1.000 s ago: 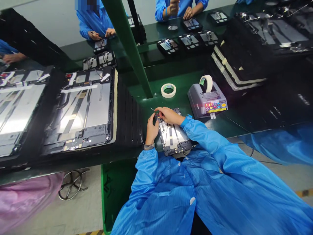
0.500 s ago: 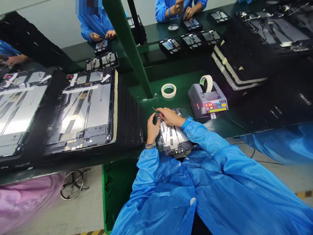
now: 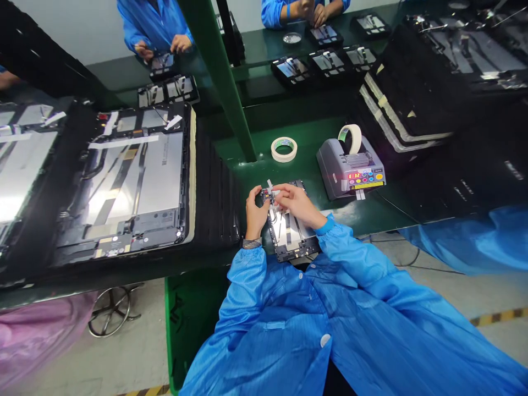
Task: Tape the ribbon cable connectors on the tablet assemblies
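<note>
A small tablet display panel (image 3: pixel 291 234) lies face down on the green bench, with a black frame and silver backing crossed by dark strips. My left hand (image 3: pixel 256 215) grips its upper left corner, where a small circuit board with coloured parts (image 3: pixel 266 193) sits. My right hand (image 3: pixel 297 203) lies across the panel's top, its fingertips pinched on a narrow white tape strip (image 3: pixel 269 184). The fingers hide much of the panel's upper end.
A grey tape dispenser (image 3: pixel 350 168) and a masking tape roll (image 3: pixel 284 149) stand just beyond my hands. A green post (image 3: pixel 218 82) rises ahead. Large panels lie on black foam to the left and right. Co-workers in blue handle panels across the bench.
My right hand has moved toward me and closed in by the white strip, which now stands up at the panel's corner. The view has shifted slightly.
</note>
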`<action>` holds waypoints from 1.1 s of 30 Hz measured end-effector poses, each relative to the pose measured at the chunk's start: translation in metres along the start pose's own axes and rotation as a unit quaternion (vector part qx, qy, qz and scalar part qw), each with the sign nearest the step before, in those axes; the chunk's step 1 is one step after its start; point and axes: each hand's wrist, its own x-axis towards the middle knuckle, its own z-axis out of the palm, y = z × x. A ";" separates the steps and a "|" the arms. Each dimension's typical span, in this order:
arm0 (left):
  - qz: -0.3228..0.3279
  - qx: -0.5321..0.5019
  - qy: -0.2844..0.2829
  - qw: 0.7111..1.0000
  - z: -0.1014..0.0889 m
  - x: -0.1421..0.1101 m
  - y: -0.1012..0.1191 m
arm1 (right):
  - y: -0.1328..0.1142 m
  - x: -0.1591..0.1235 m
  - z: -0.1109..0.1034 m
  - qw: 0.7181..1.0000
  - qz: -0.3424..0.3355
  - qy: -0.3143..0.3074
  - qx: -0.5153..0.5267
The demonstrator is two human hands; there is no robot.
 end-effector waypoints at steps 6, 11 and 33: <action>0.030 -0.044 0.011 0.999 0.001 -0.003 0.005 | 0.003 0.005 0.005 0.974 -0.138 0.032 -0.179; 0.030 -0.094 0.022 0.995 0.003 -0.002 -0.001 | 0.017 0.023 0.004 0.950 -0.157 -0.015 -0.270; 0.029 -0.074 0.021 0.997 0.001 -0.002 -0.002 | -0.014 -0.035 0.032 0.870 0.204 0.041 0.448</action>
